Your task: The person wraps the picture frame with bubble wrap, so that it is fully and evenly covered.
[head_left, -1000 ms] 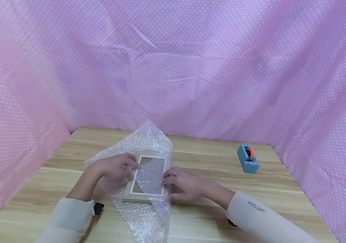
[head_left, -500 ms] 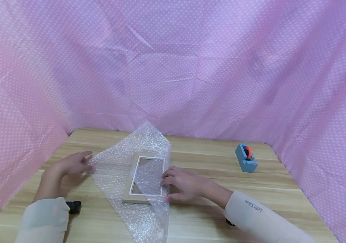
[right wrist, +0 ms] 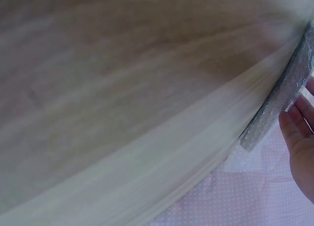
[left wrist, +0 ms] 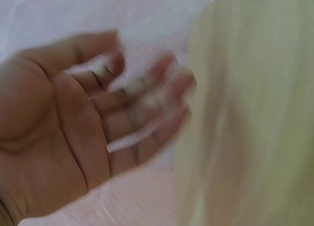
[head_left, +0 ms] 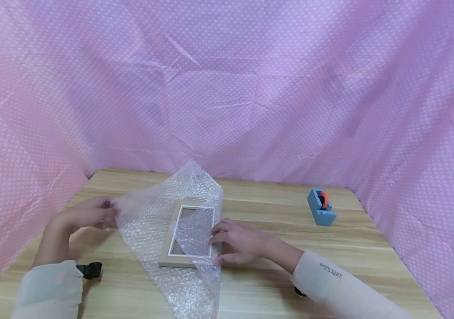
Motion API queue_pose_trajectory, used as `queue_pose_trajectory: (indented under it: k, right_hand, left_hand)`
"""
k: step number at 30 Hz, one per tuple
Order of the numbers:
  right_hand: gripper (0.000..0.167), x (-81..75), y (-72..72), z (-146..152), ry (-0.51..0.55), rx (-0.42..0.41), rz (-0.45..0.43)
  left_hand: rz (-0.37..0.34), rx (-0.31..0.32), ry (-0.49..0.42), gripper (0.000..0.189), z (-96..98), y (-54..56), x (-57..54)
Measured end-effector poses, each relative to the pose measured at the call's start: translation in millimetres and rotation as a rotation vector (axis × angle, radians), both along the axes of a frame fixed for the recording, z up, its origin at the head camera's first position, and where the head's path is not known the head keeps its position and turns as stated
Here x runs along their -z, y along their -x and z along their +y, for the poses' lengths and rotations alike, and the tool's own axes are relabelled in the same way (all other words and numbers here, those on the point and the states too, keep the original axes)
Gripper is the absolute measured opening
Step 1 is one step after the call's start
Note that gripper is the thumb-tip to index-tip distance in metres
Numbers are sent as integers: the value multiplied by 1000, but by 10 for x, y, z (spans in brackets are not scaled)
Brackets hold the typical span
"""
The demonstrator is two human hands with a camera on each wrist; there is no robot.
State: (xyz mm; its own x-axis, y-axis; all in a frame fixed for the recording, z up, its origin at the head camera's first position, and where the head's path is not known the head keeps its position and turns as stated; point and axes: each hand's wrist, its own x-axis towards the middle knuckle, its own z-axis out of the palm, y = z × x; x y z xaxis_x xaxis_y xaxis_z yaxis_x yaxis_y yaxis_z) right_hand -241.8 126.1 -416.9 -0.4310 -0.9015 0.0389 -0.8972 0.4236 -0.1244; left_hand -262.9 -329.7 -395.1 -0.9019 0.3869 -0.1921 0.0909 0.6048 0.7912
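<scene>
A light wooden picture frame (head_left: 168,248) with a white inner border lies on a sheet of clear bubble wrap (head_left: 141,223). One flap of the wrap is folded over the frame's right part. At the left, my left hand (head_left: 85,215) pinches the sheet's left corner between thumb and index finger, slightly raised; the left wrist view shows the other fingers of this hand (left wrist: 78,108) loosely bent. My right hand (head_left: 242,241) rests its fingertips on the folded flap along the frame's right edge. In the right wrist view its thumb lies beside the wrapped edge (right wrist: 277,106).
A blue tape dispenser (head_left: 323,217) with an orange roll stands at the right of the wooden table (head_left: 274,204). Pink dotted cloth (head_left: 227,88) hangs around the back and sides. Black straps (head_left: 91,270) show at the cuffs.
My left hand has moved left from beside the frame to the wrap's left corner, taken hold of it and lifted it a little. The right hand has stayed at the frame's right edge.
</scene>
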Motion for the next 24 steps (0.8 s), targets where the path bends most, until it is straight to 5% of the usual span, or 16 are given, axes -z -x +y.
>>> queue_pose_trajectory:
  k: [2,7,15,24]
  right_hand:
    - [54,-5,5,-4,-5,-2,-1]
    - [56,-7,16,-11,-9,-11,3]
    - [57,-6,48,-18,-10,-14,-6]
    - [56,13,79,-25,14,-27,-31]
  left_hand:
    - [-23,26,-91,31,61,-6,-83]
    - [54,101,-207,36,308,3,-237]
    - [69,150,-422,35,949,141,-250]
    - [-2,212,-345,28,1645,348,-130]
